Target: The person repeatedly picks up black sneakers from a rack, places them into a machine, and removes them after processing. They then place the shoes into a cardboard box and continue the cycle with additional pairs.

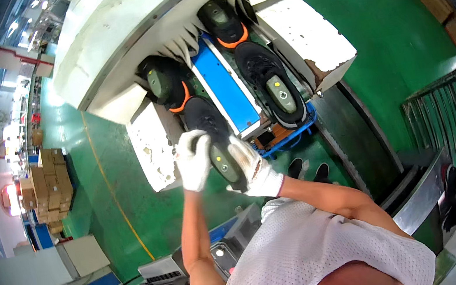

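Observation:
A black shoe (204, 116) with a green last (225, 165) in it points away from me at the near end of the machine's left lane. My white-gloved right hand (256, 172) grips its right side and heel, fingers along the upper. Close by the left side is my gloved left hand (193, 160), its fingers curved and apart with a gap between them; contact with the shoe is unclear. Beyond, another black shoe with an orange collar (163, 82) sits partly under the flaps. In the right lane lie a black shoe (267, 80) and an orange-collared one (221, 21), both with green lasts.
A blue strip (225, 87) runs between the two lanes. The white machine hood (123, 34) with a slitted curtain hangs over the far end. White side blocks (306, 36) flank the lanes. A metal rack (450, 127) with shoes stands right; cardboard boxes (48, 184) are stacked left.

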`<state>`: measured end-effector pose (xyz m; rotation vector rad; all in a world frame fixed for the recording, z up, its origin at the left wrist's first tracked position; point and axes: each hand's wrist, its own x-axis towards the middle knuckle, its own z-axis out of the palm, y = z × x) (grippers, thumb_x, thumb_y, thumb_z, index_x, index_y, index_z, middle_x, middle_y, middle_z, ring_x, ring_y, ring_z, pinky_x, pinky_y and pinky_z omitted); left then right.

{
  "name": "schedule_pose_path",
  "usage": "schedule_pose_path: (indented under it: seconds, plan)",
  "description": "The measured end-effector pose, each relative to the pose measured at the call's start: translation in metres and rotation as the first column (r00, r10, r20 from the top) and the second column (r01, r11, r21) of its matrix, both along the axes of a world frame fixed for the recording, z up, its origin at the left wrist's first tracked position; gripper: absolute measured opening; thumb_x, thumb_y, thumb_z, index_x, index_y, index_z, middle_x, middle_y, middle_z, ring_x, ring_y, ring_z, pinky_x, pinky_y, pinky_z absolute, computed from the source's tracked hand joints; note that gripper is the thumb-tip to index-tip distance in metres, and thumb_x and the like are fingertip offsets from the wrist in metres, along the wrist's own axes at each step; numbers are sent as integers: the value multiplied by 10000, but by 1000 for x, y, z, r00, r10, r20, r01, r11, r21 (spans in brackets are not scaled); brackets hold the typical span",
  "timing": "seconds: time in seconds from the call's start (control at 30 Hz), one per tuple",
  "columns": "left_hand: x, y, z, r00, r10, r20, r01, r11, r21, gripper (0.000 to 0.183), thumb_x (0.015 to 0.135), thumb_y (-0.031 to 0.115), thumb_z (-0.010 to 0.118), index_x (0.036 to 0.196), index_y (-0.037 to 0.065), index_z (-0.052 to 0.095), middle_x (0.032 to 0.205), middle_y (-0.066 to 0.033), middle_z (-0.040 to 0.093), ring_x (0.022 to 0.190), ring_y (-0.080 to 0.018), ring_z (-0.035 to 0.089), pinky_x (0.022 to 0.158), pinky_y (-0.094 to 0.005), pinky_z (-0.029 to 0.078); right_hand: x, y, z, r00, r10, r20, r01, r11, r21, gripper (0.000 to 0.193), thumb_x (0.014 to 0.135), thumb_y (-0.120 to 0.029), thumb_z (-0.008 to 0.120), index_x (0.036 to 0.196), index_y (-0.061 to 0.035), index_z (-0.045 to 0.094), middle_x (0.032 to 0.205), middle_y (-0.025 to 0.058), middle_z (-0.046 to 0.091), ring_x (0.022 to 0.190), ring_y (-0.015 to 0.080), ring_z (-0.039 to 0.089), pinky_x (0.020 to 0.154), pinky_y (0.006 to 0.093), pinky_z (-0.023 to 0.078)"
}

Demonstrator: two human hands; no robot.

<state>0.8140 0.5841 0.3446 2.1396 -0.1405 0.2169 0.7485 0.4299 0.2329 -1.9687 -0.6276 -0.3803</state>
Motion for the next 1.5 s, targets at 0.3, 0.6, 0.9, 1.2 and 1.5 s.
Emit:
schedule_pose_path:
  seconds: [0.3, 0.6, 0.9, 1.2, 1.5]
  plan:
    - [158, 74, 5, 973, -227, 36, 123, 649, 751, 914, 892, 276, 748, 1584, 26, 205, 1538, -288, 369, 1404, -399, 395, 1152, -452, 330, 1, 6, 18, 998, -15, -62, 1, 977, -212, 1073, 720, -507, 725, 1506, 81, 290, 1583, 319, 222, 1501, 460, 204, 1228, 534, 193]
    - [217, 105, 2, 992, -89, 89, -3, 691, 723, 937, 881, 181, 746, 1584, -21, 160, 1588, -290, 287, 1433, -429, 349, 1189, -455, 322, 37, 65, 39, 994, 43, -102, -58, 988, -144, 1130, 714, -482, 760, 1564, 3, 195, 1606, 343, 144, 1417, 526, 318, 1145, 612, 288]
    - [149, 61, 80, 890, -322, 322, -193, 375, 907, 541, 911, 260, 737, 1333, -15, 538, 1156, -209, 663, 1003, -342, 658, 873, -434, 545, -1, -14, 22, 960, 271, 65, -279, 927, 252, 821, 860, -392, 726, 1474, 43, 399, 1494, 282, 420, 1390, 392, 429, 1162, 440, 359]
    - [73, -90, 122, 735, -451, 506, 150, 836, 527, 521, 934, 185, 724, 1345, -50, 506, 1038, -208, 678, 969, -332, 653, 851, -409, 547, -255, -289, -49, 171, -821, -545, 861, 394, -323, 633, 884, -353, 653, 1356, 50, 529, 1284, 272, 619, 1168, 386, 625, 1020, 426, 497]
    - [-140, -363, -34, 315, -941, -124, 932, 281, 230, 440, 871, 68, 712, 1286, 2, 579, 1220, -197, 604, 997, -315, 666, 921, -398, 537, -477, -331, -102, -413, -648, -639, 889, -137, -436, 743, 886, -454, 636, 1376, 88, 505, 1332, 315, 582, 1242, 423, 575, 1075, 434, 454]
